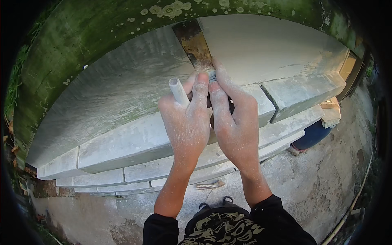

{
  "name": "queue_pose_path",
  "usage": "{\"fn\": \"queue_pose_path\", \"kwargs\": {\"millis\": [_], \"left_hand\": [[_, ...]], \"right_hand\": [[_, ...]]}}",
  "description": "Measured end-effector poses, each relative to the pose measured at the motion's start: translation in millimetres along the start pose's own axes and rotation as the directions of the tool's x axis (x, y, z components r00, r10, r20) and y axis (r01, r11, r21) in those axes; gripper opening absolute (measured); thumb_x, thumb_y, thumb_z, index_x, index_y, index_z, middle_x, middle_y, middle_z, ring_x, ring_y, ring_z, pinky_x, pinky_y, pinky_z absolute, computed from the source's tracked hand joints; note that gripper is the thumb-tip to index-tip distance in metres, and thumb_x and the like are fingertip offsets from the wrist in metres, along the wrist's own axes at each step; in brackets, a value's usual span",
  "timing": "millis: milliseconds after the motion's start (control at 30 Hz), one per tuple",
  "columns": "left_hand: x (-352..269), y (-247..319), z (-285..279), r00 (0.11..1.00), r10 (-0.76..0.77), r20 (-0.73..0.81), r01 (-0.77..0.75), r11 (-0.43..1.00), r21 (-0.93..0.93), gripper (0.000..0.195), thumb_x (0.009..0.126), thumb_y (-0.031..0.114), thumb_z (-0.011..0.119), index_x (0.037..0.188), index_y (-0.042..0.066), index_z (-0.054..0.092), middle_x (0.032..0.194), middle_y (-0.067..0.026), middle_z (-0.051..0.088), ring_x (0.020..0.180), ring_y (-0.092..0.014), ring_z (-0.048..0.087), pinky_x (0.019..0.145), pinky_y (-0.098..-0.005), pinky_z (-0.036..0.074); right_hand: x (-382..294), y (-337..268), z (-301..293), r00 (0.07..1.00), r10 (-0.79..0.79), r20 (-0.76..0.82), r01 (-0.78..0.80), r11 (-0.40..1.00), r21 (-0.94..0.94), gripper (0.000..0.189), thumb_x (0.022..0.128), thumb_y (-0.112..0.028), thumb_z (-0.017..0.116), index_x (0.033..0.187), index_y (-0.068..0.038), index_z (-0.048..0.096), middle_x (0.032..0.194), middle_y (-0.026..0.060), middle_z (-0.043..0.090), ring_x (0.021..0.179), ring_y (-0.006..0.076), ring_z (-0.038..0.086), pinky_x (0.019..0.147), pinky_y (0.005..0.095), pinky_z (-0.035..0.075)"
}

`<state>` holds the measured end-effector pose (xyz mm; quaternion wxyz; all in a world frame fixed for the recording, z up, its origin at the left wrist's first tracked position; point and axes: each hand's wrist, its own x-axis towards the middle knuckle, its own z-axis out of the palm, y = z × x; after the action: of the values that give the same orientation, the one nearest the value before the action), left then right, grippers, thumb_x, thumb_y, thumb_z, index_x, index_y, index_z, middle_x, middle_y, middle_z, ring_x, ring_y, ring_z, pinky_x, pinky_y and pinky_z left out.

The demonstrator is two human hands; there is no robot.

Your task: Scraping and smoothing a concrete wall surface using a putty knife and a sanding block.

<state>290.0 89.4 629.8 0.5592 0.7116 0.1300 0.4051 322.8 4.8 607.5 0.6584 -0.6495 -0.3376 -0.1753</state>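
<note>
Both dust-covered hands meet in front of a pale wall (269,49). My left hand (186,113) is closed around a white tube (179,92), whose hollow end sticks out above the knuckles. Its thumb presses beside a small pale and blue piece (212,75), pinched between both thumbs and fingertips. My right hand (234,113) grips that piece from the other side, its index finger raised along it. Just beyond the fingertips a dark, yellow-stained strip (196,43) runs up the wall. What the piece is, and whether it joins the strip, I cannot tell.
Stepped pale ledges (122,144) with dark joints run below the wall. Green, lichen-spotted masonry (92,33) curves overhead. A dark blue container (312,134) stands at the right beside the ledges. A small piece of wood (210,185) lies on the concrete ground (306,183) near the feet.
</note>
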Motion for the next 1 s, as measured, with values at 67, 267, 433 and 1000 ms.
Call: {"fn": "queue_pose_path", "kwargs": {"millis": [67, 267, 433, 1000], "left_hand": [[-4, -2, 0, 0.999, 0.030, -0.026, -0.030, 0.999, -0.010, 0.037, 0.097, 0.024, 0.066, 0.116, -0.008, 0.068, 0.065, -0.0030, 0.062, 0.061, -0.005, 0.048, 0.053, -0.0259, 0.039], [-6, -5, 0, 0.998, 0.025, -0.063, -0.029, 0.997, -0.066, 0.036, 0.096, 0.021, 0.067, 0.116, -0.009, 0.067, 0.065, -0.0026, 0.062, 0.062, -0.005, 0.047, 0.052, -0.0256, 0.038], [-11, -2, -3, 0.994, 0.070, -0.083, -0.068, 0.997, 0.022, 0.038, 0.095, 0.023, 0.068, 0.116, -0.010, 0.067, 0.064, -0.0023, 0.061, 0.061, -0.005, 0.047, 0.053, -0.0245, 0.037], [-1, 10, -4, 0.999, 0.044, 0.005, -0.044, 0.999, -0.031, 0.037, 0.097, 0.022, 0.065, 0.123, -0.004, 0.065, 0.062, -0.0010, 0.055, 0.061, -0.005, 0.042, 0.053, -0.0274, 0.037]], "right_hand": [[10, -10, -4, 0.995, 0.073, 0.062, -0.074, 0.997, 0.011, 0.044, 0.101, -0.009, 0.045, 0.142, 0.005, 0.048, 0.071, 0.0040, 0.057, 0.064, 0.0072, 0.048, 0.057, 0.0230, 0.040], [4, -7, 5, 1.000, 0.029, 0.006, -0.030, 0.998, 0.048, 0.045, 0.101, -0.010, 0.045, 0.143, 0.006, 0.046, 0.068, 0.0014, 0.054, 0.063, 0.0054, 0.045, 0.055, 0.0224, 0.038], [-6, -9, 5, 0.992, 0.124, 0.028, -0.127, 0.984, 0.126, 0.045, 0.101, -0.010, 0.044, 0.143, 0.006, 0.045, 0.067, -0.0018, 0.051, 0.061, 0.0041, 0.042, 0.053, 0.0213, 0.035], [19, -16, 1, 0.998, 0.065, 0.020, -0.066, 0.996, 0.058, 0.046, 0.099, -0.009, 0.047, 0.142, 0.005, 0.047, 0.070, 0.0106, 0.059, 0.065, 0.0097, 0.052, 0.060, 0.0262, 0.044]]}}
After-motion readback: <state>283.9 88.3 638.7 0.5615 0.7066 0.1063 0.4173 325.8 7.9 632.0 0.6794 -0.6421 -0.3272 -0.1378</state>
